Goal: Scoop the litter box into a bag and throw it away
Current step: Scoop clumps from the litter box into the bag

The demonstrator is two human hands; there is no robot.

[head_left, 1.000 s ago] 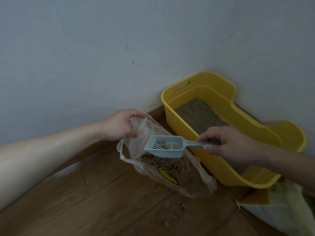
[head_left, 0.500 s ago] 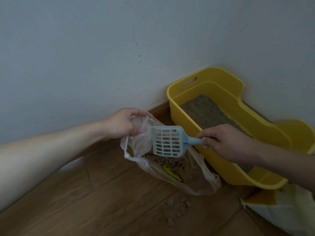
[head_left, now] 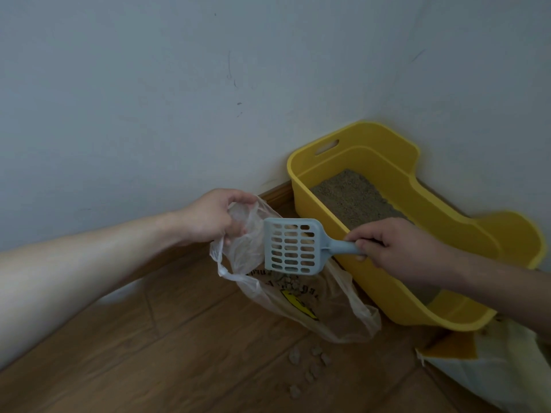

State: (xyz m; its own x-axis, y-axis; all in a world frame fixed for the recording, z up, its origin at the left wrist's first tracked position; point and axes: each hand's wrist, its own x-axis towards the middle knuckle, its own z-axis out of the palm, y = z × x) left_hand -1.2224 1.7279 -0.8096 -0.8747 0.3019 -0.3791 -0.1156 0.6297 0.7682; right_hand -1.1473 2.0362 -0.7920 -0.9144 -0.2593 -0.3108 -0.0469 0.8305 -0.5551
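Note:
A yellow litter box [head_left: 387, 281] stands in the room's corner with grey litter [head_left: 354, 201] inside. My left hand [head_left: 214, 216] grips the rim of a clear plastic bag [head_left: 337, 311] and holds its mouth up beside the box. My right hand [head_left: 396, 248] holds the handle of a pale blue slotted scoop [head_left: 290, 248]. The scoop is tipped on its side over the bag's opening, its underside facing me. Clumps [head_left: 290, 283] lie inside the bag just below the scoop.
Several loose litter clumps [head_left: 310, 365] lie on the wooden floor in front of the bag. A white and yellow sack [head_left: 489, 371] lies at the lower right next to the box. Grey walls close the corner behind.
My right hand has turned the scoop from level, with clumps in it, onto its side over the bag. The clumps have dropped into the bag. My left hand stayed on the bag.

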